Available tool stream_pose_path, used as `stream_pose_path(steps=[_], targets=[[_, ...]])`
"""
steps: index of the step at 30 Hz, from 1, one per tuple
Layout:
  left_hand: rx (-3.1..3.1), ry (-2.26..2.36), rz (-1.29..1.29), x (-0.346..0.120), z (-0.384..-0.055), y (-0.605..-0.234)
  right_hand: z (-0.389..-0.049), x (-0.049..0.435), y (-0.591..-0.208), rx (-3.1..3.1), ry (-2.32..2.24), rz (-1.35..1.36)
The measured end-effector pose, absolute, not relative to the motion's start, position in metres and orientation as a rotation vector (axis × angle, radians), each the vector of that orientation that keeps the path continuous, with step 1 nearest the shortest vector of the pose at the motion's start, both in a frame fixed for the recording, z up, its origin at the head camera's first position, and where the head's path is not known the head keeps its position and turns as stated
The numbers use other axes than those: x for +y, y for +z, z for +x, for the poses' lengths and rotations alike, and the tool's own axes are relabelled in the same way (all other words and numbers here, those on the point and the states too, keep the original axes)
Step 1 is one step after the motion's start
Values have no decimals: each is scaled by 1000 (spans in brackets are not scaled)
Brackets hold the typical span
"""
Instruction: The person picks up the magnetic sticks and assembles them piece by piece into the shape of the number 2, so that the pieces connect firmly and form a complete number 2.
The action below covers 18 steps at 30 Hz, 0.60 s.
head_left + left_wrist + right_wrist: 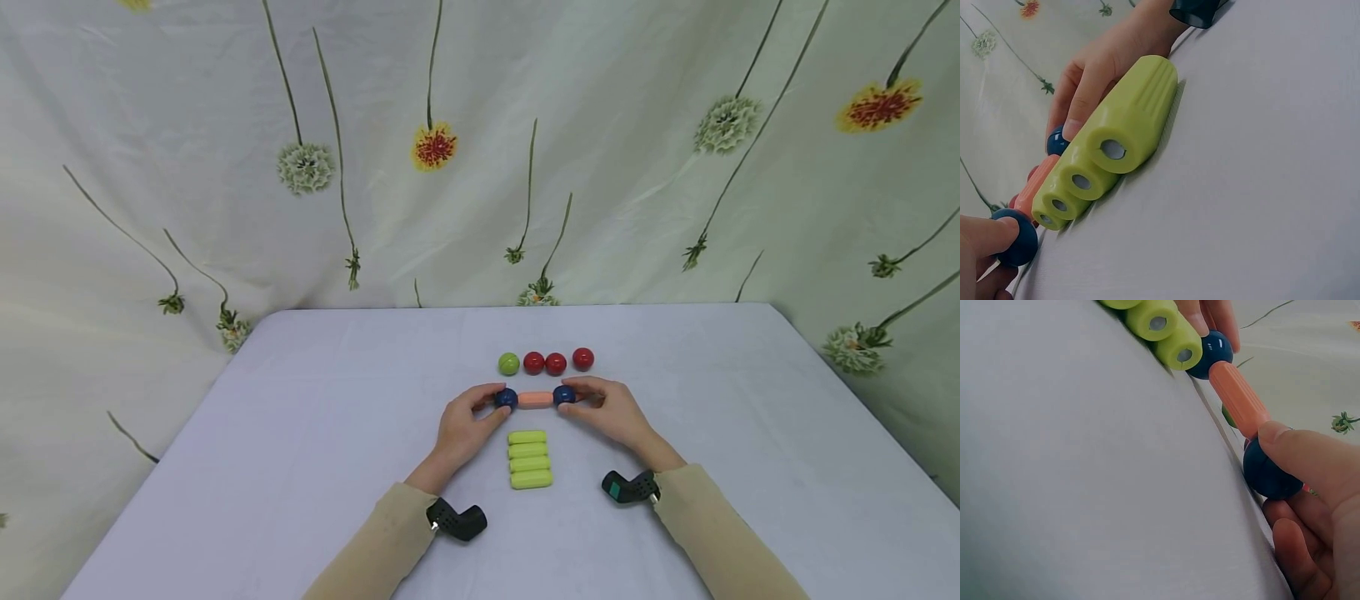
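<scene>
Left hand [467,425] pinching glossy dark-blue ball [506,399], right hand [611,410] pinching matching ball [564,395]; I'm seeing ridged salmon-pink rod [536,400] spanning between fingers, four lime-green rods [529,464] lying near them.

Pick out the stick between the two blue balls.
The orange-pink stick; the other four sticks are lime-green and lie side by side, nearer the person.

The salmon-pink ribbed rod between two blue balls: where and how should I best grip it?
Probably around the middle of the salmon-pink ribbed rod, coming from above: it is slim, grooved and uncovered there, while the left hand and right hand pinch the glossy blue balls at its ends.
</scene>
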<state>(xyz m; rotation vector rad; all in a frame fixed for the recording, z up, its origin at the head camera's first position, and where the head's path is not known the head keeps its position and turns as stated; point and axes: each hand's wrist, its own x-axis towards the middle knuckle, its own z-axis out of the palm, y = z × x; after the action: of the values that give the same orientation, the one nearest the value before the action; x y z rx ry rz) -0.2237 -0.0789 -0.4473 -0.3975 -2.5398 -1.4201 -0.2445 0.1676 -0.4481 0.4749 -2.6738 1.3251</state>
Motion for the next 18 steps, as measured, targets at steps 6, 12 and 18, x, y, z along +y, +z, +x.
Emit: stream_pose_path(steps=[6,12,18], targets=[[-2531,-1405,-412,-79,-226,-448,-243,168,-447,-2661,1326,473],[-2521,-1371,-424,-80,-228,-447,-243,167,-446,-2645,1330,458],[-2516,-1348,-415,-81,-231,-448,-241,165,-439,-2593,1342,433]])
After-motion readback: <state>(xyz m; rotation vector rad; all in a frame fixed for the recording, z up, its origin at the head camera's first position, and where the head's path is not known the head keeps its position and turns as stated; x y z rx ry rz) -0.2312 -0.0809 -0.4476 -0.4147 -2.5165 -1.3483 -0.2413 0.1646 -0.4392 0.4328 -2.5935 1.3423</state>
